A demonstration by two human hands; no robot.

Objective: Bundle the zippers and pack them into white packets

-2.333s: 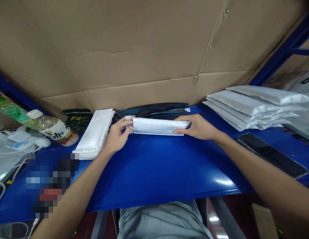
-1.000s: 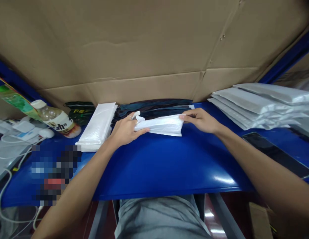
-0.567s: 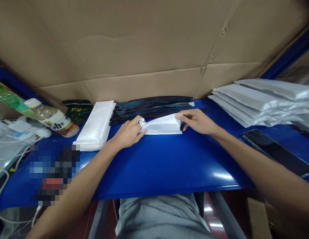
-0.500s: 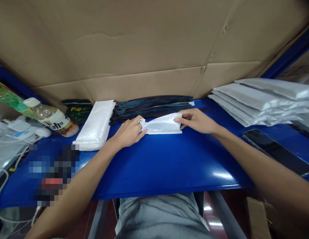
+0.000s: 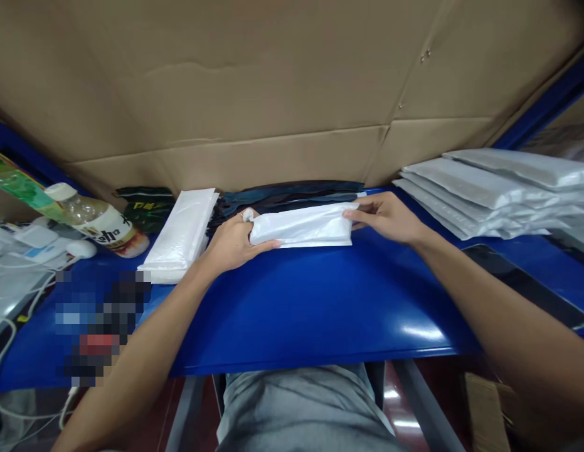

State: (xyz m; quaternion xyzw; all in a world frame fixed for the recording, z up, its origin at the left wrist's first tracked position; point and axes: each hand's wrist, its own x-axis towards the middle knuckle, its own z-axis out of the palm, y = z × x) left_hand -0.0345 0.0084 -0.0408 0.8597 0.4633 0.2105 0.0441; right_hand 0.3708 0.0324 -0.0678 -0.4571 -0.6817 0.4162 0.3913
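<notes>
A long white plastic bag (image 5: pixel 305 227) is stretched between my two hands above the blue table (image 5: pixel 320 301). My left hand (image 5: pixel 233 242) grips its left end, thumb along the lower edge and fingers partly hidden at or inside that end. At the other end, my right hand (image 5: pixel 383 216) pinches the upper right corner between thumb and fingers. Dark strips of fabric (image 5: pixel 296 193) lie bunched behind the bag, partly covered by it. Just left of my left hand rests a stack of flat white bags (image 5: pixel 181 235).
On the right stands a pile of filled white packets (image 5: pixel 489 188), with a dark phone (image 5: pixel 522 282) in front. A drink bottle (image 5: pixel 101 223), white chargers (image 5: pixel 47 242) with cables and a dark green packet (image 5: pixel 148 207) are at left. A cardboard wall (image 5: pixel 273 81) closes off the back.
The bag has gone from twisted and crumpled at its left end to spread out and fuller. My left hand has moved left, my right hand slightly right and up.
</notes>
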